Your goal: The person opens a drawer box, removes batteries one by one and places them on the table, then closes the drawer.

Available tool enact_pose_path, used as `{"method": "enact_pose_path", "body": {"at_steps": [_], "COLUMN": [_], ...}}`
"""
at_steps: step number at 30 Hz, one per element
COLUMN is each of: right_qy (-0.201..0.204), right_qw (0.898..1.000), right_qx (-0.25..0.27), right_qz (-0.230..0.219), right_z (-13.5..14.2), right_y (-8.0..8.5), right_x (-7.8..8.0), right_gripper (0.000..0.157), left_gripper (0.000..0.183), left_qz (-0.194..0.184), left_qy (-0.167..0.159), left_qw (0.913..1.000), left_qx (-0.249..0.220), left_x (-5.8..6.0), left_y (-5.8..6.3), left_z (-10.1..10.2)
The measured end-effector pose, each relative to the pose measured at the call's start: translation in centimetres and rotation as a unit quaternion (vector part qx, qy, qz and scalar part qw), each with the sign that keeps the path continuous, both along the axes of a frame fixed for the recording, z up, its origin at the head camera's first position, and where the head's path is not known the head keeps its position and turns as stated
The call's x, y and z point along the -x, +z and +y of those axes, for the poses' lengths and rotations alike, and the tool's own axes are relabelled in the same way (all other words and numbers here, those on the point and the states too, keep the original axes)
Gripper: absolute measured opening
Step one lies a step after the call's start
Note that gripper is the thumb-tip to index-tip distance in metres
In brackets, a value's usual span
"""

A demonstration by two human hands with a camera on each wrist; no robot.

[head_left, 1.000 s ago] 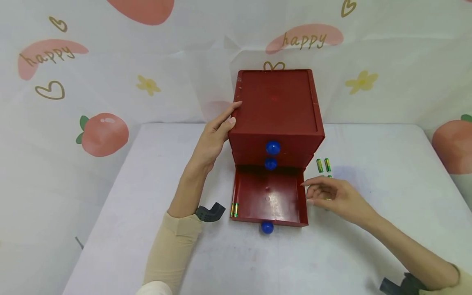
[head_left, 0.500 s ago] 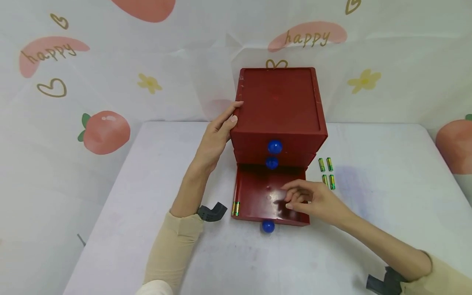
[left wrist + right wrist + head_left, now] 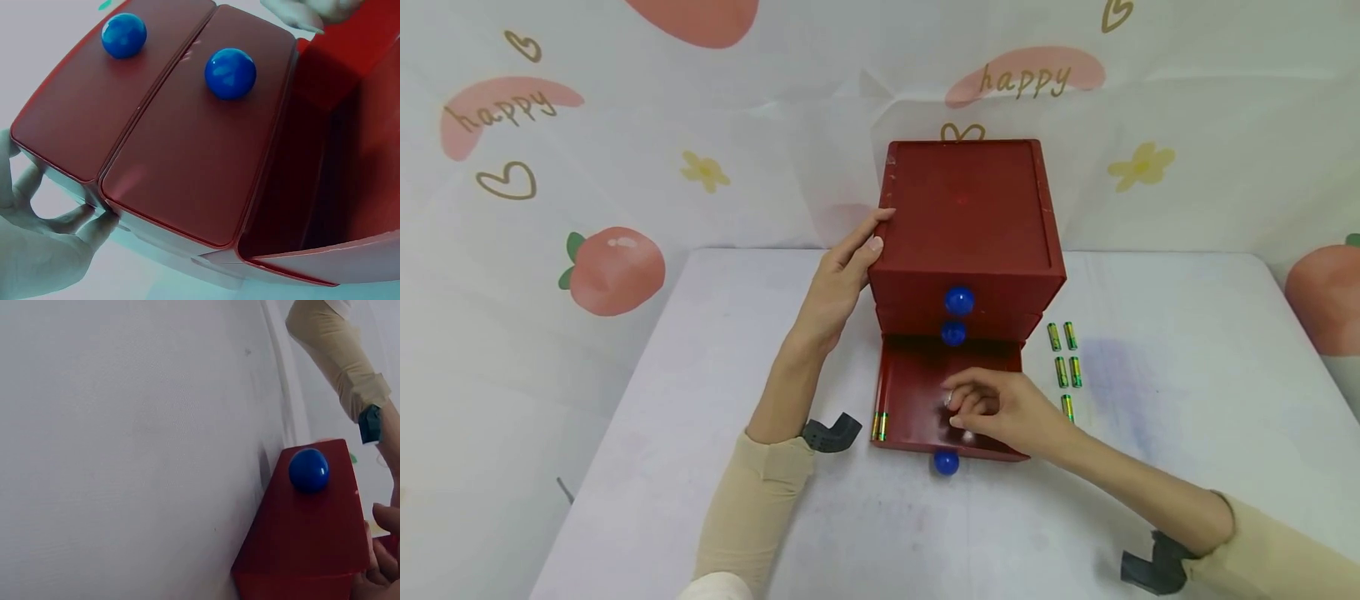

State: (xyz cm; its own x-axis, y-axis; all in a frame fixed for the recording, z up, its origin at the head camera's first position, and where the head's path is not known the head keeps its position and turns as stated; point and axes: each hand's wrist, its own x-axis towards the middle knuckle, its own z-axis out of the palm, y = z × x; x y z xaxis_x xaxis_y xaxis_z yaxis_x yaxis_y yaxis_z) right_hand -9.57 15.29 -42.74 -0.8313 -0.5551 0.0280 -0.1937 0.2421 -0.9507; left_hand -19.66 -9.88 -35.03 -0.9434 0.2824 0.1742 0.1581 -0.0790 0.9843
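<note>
A dark red drawer cabinet (image 3: 962, 208) stands on the table. Its bottom drawer (image 3: 917, 392) is pulled out, with two green and gold batteries (image 3: 880, 426) side by side in its front left corner. My left hand (image 3: 835, 287) rests against the cabinet's left side, a fingertip on the top edge; in the left wrist view its fingers (image 3: 94, 228) press the side wall. Over the middle of the drawer hangs my right hand (image 3: 1000, 408), thumb and index tips apart, other fingers curled in. I cannot tell whether it holds a battery.
Several batteries (image 3: 1062, 372) lie in rows on the white table (image 3: 1150, 433), right of the cabinet. Blue round knobs (image 3: 959, 301) stick out from the drawer fronts, the lowest knob (image 3: 947, 463) nearest me. A patterned sheet (image 3: 775, 100) hangs behind.
My right hand has moved left from beside the drawer's right wall to over its middle, uncovering the batteries on the table. The left hand keeps its place on the cabinet.
</note>
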Motion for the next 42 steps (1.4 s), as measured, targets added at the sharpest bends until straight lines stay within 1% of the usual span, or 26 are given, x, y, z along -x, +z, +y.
{"method": "enact_pose_path", "body": {"at_steps": [4,9,21,28,33,36,38,42], "right_qy": [0.003,0.016,0.029,0.055,0.059,0.066,0.073,0.073], "right_qw": [1.000,1.000,0.997,0.995,0.994,0.992,0.991,0.991], "right_qx": [-0.008,-0.019,-0.073,-0.079,-0.091,-0.098,-0.103,-0.115], "right_qz": [0.001,0.005,0.013,0.017,0.033,0.039,0.034,0.009], "right_z": [-0.7,-1.6,-3.9,-5.0,-5.5,-5.9,-6.3,-6.9], "right_y": [-0.1,-0.6,-0.7,-1.1,-1.6,-1.8,-1.9,-2.1], "right_x": [0.2,0.5,0.9,1.4,1.6,1.7,1.8,1.8], "right_gripper": [0.044,0.043,0.042,0.041,0.040,0.041,0.040,0.036], "left_gripper": [0.041,0.041,0.041,0.042,0.043,0.043,0.044,0.044], "left_qz": [-0.002,-0.002,0.004,0.004,0.000,-0.007,-0.012,-0.016], "left_qy": [0.001,0.002,-0.001,-0.002,0.000,0.005,0.007,0.007], "left_qw": [1.0000,1.0000,1.0000,1.0000,1.0000,0.9999,0.9998,0.9998], "left_qx": [0.000,-0.003,0.004,0.003,0.007,0.009,0.012,0.014], "left_x": [0.0,-0.1,0.0,0.1,0.2,0.1,-0.3,-1.1], "left_y": [-0.1,0.0,0.0,-0.1,0.1,0.3,0.9,1.9], "left_z": [0.0,0.0,0.0,-0.1,0.0,0.1,0.1,0.3]}}
